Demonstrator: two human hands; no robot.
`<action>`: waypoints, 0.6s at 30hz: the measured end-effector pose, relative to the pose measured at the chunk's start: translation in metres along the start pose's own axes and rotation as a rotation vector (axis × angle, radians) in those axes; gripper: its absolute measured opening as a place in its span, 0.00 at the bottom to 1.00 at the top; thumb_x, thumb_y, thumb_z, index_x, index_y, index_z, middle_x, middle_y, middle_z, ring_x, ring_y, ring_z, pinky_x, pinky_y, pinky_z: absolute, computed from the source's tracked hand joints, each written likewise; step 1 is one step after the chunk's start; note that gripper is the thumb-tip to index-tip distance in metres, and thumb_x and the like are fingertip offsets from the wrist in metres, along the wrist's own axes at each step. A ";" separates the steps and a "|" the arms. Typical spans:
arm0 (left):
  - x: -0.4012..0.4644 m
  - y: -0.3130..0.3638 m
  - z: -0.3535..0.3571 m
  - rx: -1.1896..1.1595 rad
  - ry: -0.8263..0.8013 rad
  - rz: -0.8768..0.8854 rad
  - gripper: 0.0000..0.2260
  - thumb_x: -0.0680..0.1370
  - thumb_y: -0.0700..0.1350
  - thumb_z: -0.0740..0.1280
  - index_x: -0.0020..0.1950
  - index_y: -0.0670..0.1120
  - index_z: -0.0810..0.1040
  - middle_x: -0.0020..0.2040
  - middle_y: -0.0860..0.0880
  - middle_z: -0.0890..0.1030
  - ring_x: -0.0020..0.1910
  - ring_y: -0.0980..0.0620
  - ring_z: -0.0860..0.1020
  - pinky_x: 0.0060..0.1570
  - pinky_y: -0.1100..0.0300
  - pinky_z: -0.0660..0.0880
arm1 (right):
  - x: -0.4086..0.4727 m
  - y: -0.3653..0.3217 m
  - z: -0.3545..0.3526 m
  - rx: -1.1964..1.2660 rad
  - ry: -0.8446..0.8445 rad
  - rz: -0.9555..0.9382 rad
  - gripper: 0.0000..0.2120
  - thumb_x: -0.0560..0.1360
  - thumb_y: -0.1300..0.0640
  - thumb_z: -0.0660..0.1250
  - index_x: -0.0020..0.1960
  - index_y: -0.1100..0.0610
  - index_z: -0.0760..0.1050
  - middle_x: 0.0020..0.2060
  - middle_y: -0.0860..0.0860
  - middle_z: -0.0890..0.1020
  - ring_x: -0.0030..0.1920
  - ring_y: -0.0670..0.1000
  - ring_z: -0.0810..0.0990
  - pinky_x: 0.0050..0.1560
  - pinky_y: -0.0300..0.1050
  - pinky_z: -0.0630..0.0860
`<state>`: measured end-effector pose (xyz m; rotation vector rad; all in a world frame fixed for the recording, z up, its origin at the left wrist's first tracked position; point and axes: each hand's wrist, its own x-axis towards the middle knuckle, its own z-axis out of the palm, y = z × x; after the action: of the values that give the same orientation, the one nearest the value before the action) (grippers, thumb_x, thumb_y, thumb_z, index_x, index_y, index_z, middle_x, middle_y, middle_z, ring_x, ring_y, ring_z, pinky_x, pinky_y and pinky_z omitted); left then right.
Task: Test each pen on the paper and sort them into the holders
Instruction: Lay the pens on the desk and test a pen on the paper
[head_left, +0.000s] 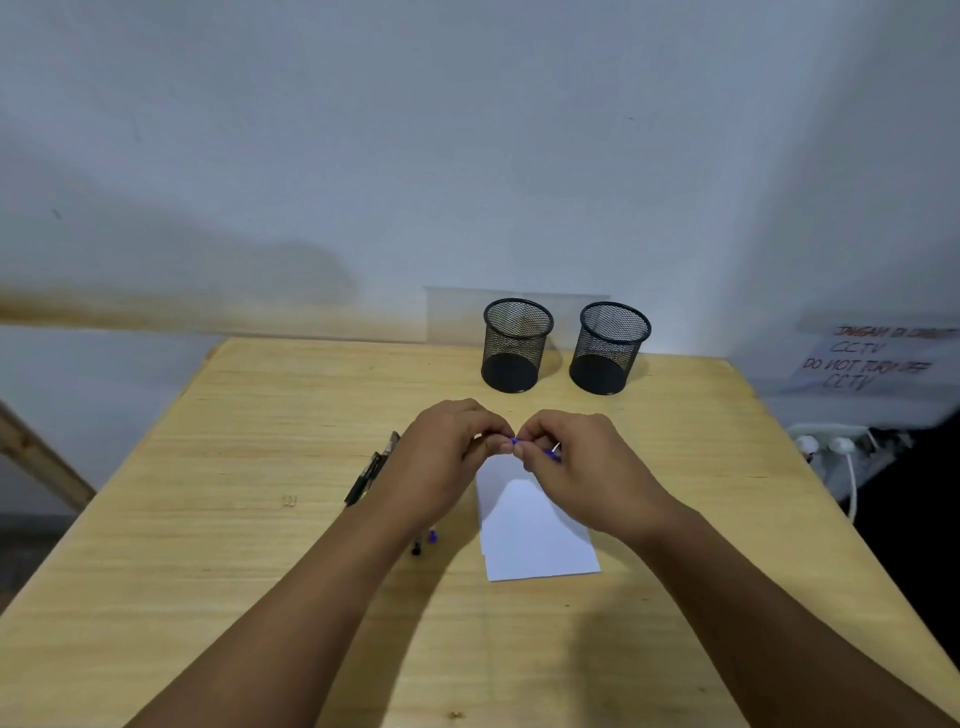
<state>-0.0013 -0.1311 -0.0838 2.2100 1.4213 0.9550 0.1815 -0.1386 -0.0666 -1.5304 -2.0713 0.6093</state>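
Observation:
Both hands meet above the far end of the white paper (535, 530). My left hand (447, 462) and my right hand (582, 462) each pinch a blue pen (551, 455), most of it hidden by the fingers; a blue tip shows between the two hands. Other pens lie on the table left of the paper: black ones (370, 470) beside my left wrist, and two ends, one blue (431, 535), poke out under my left forearm. Two black mesh holders stand at the far edge, the left holder (515, 345) and the right holder (609, 349), both looking empty.
The wooden table (260, 519) ends at a white wall behind the holders. A power strip with white plugs (831, 447) and a taped paper notice (867, 364) sit off the table's right side. A wooden beam (36, 457) slants at the left.

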 end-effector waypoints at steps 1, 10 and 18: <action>0.000 0.000 0.001 0.000 -0.004 0.005 0.05 0.78 0.48 0.68 0.50 0.51 0.84 0.42 0.56 0.79 0.41 0.63 0.72 0.43 0.61 0.69 | -0.001 0.002 0.002 -0.022 0.014 0.016 0.05 0.76 0.45 0.65 0.45 0.46 0.78 0.36 0.43 0.82 0.39 0.45 0.79 0.38 0.51 0.80; -0.009 -0.007 0.002 0.037 0.060 -0.144 0.04 0.76 0.49 0.70 0.48 0.52 0.84 0.43 0.57 0.81 0.42 0.58 0.75 0.45 0.59 0.72 | -0.002 0.018 0.009 0.096 0.023 0.163 0.02 0.77 0.50 0.68 0.47 0.48 0.78 0.39 0.45 0.81 0.40 0.46 0.78 0.35 0.40 0.74; -0.026 -0.030 0.019 0.395 0.132 -0.366 0.11 0.77 0.52 0.63 0.57 0.56 0.80 0.48 0.55 0.82 0.51 0.51 0.79 0.52 0.50 0.71 | -0.012 0.015 0.029 0.793 0.184 0.350 0.13 0.78 0.64 0.65 0.58 0.50 0.76 0.47 0.56 0.82 0.41 0.54 0.86 0.44 0.44 0.83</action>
<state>-0.0152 -0.1395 -0.1242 2.0509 2.1403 0.7510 0.1780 -0.1483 -0.0999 -1.3767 -1.1865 1.1891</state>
